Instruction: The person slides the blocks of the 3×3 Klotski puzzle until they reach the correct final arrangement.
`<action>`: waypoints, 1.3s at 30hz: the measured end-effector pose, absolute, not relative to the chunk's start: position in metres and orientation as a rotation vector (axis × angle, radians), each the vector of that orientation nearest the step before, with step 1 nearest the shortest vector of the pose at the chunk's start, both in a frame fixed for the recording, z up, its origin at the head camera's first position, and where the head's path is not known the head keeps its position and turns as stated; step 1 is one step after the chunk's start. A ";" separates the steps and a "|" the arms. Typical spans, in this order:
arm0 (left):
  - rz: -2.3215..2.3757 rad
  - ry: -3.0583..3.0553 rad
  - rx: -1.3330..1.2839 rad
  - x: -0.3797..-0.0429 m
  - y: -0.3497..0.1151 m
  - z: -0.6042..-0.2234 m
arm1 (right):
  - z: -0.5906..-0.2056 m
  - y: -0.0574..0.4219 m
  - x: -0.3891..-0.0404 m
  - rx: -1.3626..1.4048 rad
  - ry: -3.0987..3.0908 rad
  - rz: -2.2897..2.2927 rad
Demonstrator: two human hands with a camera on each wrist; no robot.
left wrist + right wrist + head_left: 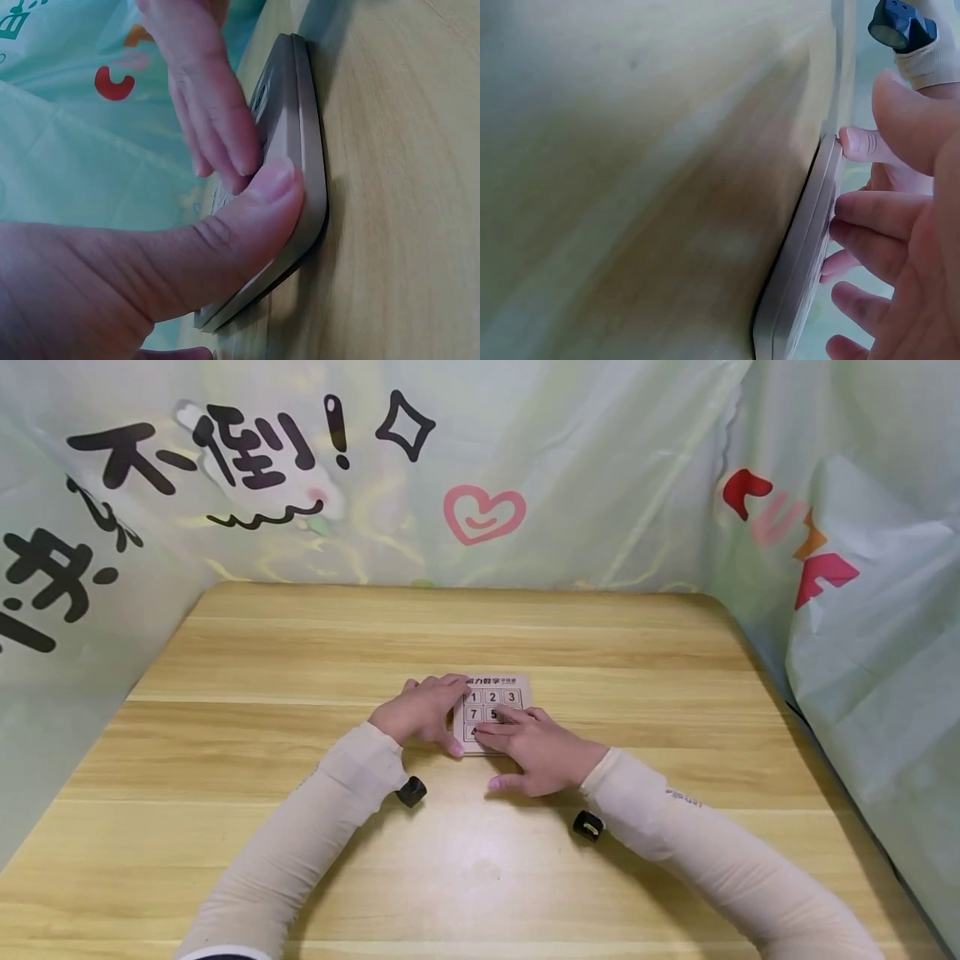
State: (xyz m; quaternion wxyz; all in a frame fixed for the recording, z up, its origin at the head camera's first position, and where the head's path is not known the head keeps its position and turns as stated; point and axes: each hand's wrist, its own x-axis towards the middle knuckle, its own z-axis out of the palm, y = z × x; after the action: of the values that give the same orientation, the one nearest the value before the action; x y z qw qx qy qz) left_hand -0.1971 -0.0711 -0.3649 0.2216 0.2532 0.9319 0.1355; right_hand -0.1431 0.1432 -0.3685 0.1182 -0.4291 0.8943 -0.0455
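A flat, light-coloured number slide puzzle [492, 697] lies on the table, with 1, 2, 3 in its top row and 7, 5 visible below. My left hand [424, 710] holds it by the left side, thumb at the near left corner and fingers near the far left corner. In the left wrist view that thumb [247, 214] presses on the puzzle's rim. My right hand [542, 750] reaches over from the right, its fairly straight fingertips touching the tiles in the lower rows. Its thumb stays off the puzzle, and the hand hides the lower right tiles.
The puzzle rests on a wood-grain table [300, 643]. Behind it and at both sides hangs a pale green printed curtain [600, 468]. A small black wrist camera [411, 792] sits under the left wrist, and another camera [588, 826] under the right.
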 end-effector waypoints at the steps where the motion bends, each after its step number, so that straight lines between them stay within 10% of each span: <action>1: 0.375 2.577 0.698 -0.197 -0.071 -0.365 | -0.368 0.143 -0.143 -1.260 2.618 -0.123; 39: 0.361 2.580 0.696 -0.196 -0.071 -0.364 | -0.367 0.136 -0.158 -1.203 2.659 -0.143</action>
State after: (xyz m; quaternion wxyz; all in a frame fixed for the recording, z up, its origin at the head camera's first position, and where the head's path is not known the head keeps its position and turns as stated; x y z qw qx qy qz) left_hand -0.1964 -0.0708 -0.3642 0.2206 0.2519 0.9332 0.1304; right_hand -0.1576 0.1358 -0.3667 0.1098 -0.4092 0.9045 -0.0488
